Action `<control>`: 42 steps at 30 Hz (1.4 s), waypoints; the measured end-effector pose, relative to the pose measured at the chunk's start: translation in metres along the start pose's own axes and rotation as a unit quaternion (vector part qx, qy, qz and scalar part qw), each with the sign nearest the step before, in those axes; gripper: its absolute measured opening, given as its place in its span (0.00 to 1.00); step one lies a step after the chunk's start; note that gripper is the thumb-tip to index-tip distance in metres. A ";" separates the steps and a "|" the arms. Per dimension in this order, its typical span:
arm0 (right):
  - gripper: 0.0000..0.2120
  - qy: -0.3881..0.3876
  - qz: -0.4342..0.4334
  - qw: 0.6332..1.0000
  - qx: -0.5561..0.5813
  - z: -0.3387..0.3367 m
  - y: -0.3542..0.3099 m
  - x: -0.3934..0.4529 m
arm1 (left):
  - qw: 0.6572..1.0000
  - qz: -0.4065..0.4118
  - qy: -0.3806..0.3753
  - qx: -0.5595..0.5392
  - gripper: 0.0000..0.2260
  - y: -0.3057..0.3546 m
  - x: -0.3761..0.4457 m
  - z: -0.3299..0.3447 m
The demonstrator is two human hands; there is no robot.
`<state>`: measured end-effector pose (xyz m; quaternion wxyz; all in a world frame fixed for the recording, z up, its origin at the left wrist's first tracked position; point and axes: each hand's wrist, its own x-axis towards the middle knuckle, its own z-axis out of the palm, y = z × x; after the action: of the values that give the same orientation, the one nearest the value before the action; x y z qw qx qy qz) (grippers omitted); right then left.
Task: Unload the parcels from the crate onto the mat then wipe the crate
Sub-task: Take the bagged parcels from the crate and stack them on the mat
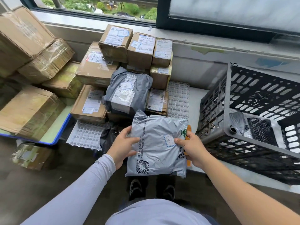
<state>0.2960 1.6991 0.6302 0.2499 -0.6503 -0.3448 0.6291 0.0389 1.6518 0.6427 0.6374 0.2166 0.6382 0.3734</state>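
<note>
I hold a light grey plastic mailer parcel (157, 143) in the air above the front edge of the white grid mat (178, 98). My left hand (123, 145) grips its left edge and my right hand (191, 148) grips its right edge, thumb on a small white label. Behind it on the mat lie a darker grey mailer (128, 90) and several taped cardboard parcels (141, 49). The dark grey slotted crate (227, 101) stands tilted at the right, with silvery and black bags (259, 130) inside.
Large cardboard boxes (29, 111) are stacked at the left on a blue-edged board (53, 140). A small wrapped box (32, 156) lies on the dark floor. A windowsill and window run along the back. My shoes (152, 190) stand below the parcel.
</note>
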 end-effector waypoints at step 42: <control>0.33 -0.038 -0.268 0.659 -0.702 0.088 0.053 0.053 | 0.669 0.213 0.006 0.712 0.55 -0.070 0.076 -0.027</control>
<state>0.2148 1.6964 0.5479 -0.1364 -0.4873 -0.8527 0.1299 0.0199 1.6595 0.5379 0.1892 0.7325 0.6505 -0.0678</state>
